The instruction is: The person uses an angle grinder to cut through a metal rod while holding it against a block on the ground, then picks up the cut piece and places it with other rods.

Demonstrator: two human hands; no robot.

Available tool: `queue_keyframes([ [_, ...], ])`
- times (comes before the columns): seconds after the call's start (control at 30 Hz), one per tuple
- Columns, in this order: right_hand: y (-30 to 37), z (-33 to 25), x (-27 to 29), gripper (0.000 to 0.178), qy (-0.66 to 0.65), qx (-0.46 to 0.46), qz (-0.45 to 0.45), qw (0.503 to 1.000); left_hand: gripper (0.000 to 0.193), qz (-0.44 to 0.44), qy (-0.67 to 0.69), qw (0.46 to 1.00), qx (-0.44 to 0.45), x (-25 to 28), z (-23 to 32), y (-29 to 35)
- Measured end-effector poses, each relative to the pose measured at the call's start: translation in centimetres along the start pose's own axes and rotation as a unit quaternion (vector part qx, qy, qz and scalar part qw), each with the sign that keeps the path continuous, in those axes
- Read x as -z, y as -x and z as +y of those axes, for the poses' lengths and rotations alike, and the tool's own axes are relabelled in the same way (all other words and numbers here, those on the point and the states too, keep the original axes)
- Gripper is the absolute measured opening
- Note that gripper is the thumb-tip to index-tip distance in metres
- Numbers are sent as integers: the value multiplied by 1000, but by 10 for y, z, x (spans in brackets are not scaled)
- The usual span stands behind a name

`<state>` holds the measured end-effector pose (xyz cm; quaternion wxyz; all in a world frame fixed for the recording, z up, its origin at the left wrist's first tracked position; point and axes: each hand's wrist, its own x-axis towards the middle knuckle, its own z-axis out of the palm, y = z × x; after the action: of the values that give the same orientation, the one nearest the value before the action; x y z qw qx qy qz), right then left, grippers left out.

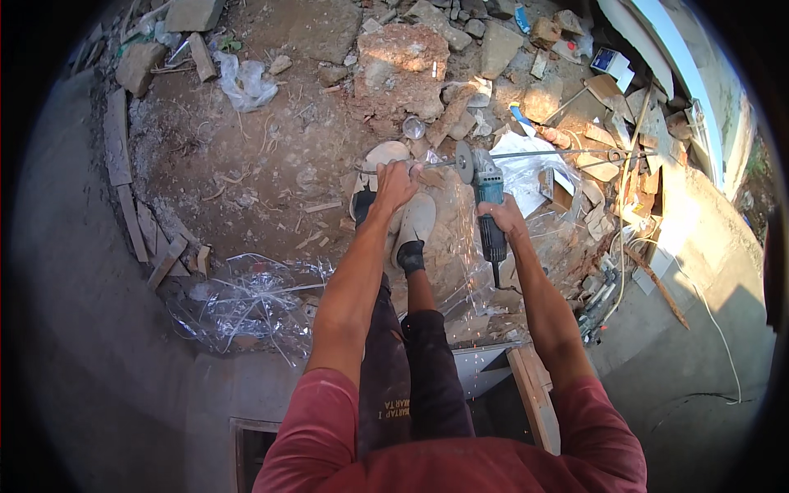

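My right hand (505, 215) is closed around the teal-and-black body of an angle grinder (490, 191). Its round cutting disc (464, 163) stands upright against a thin metal rod (567, 152), which runs sideways across the scene. Orange sparks (472, 324) trail from the grinder down toward my body. My left hand (396, 186) grips the rod left of the disc, with its fingers wrapped round it. Just beneath that hand are my light shoes (417, 218) on the dirt. The exact contact between disc and rod is too small to make out.
Broken stones and a reddish masonry block (401, 74) lie at the far side. Crumpled clear plastic (255, 308) is at the near left. A white sheet (522, 181) lies beside the grinder, whose black cord (498, 275) hangs down. Wood scraps, rubble and a pale cable (715, 316) are at right.
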<state>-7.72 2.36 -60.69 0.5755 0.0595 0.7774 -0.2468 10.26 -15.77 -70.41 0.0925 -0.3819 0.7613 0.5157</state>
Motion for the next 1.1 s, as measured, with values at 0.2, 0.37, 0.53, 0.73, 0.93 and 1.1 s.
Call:
queue_keyframes([
  [0.2, -3, 0, -1, 22, 17, 21, 14, 1000, 37, 22, -9, 1000, -5, -5, -8, -2],
  [0.37, 3, -3, -6, 23, 22, 8, 35, 999, 34, 11, 5, 1000, 8, 5, 0, 3],
  [0.53, 0, -6, -2, 24, 32, 2, -1, 999, 31, 28, -7, 1000, -7, 6, 5, 1],
  [0.73, -9, 2, -2, 24, 18, -23, 8, 1000, 31, 36, 4, 999, -13, 3, 2, 0],
  [0.93, -8, -5, -4, 22, -1, -17, 7, 1000, 35, -1, 3, 1000, 13, 2, -3, -2],
  [1.1, -12, -6, -3, 20, 3, 2, -4, 1000, 34, -9, -15, 1000, 13, -3, -7, -3],
])
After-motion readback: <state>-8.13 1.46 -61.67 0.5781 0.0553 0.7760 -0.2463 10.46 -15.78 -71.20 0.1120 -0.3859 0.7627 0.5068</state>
